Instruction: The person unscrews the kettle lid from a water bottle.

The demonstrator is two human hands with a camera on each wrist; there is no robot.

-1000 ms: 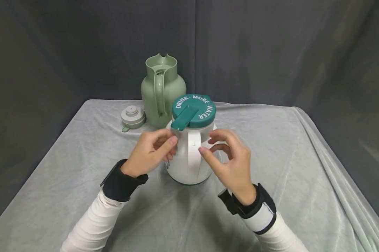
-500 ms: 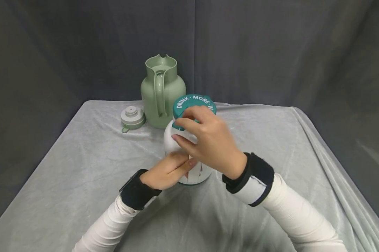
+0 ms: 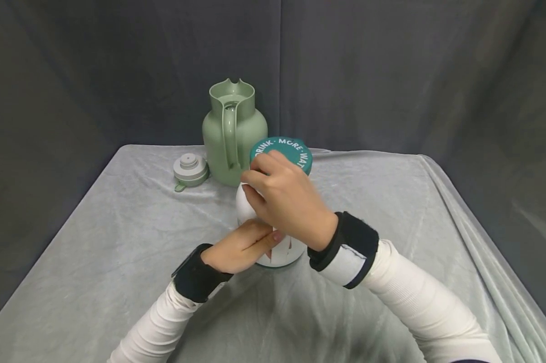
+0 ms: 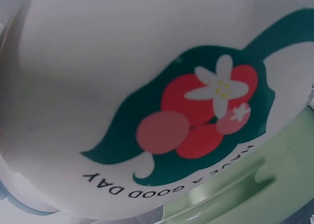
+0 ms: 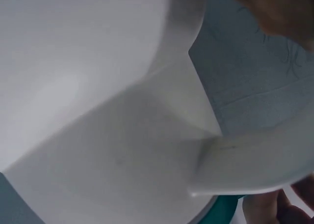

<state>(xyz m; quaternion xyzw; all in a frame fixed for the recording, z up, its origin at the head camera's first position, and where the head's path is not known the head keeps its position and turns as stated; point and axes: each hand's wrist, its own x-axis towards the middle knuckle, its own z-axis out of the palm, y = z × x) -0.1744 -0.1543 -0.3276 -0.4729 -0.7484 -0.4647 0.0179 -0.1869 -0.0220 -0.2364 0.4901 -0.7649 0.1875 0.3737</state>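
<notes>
A white jug (image 3: 245, 204) stands upright mid-table, with a teal lid (image 3: 285, 144) lettered "DRINK MORE WATER". My left hand (image 3: 238, 248) grips the jug's handle (image 3: 279, 250) low down, its thumb across the front. Above it, my right hand (image 3: 288, 199) curls its fingers over the near side of the lid and pinches the lid's tab, which the hand hides. A printed leaf with red berries (image 4: 196, 121) fills the left wrist view. In the right wrist view the handle (image 5: 260, 160) curves out from the body, fingertips (image 5: 260, 207) near the teal lid.
Behind to the left stands a light green jug (image 3: 214, 133), its top uncovered. Beside it lies a grey-and-green stopper (image 3: 189, 169). Grey cloth (image 3: 118, 242) covers the table, and a dark curtain (image 3: 368, 75) hangs behind.
Both hands were apart beside the jug. The left moved down and right and took hold of the handle. The right swung left over the lid and closed on its tab.
</notes>
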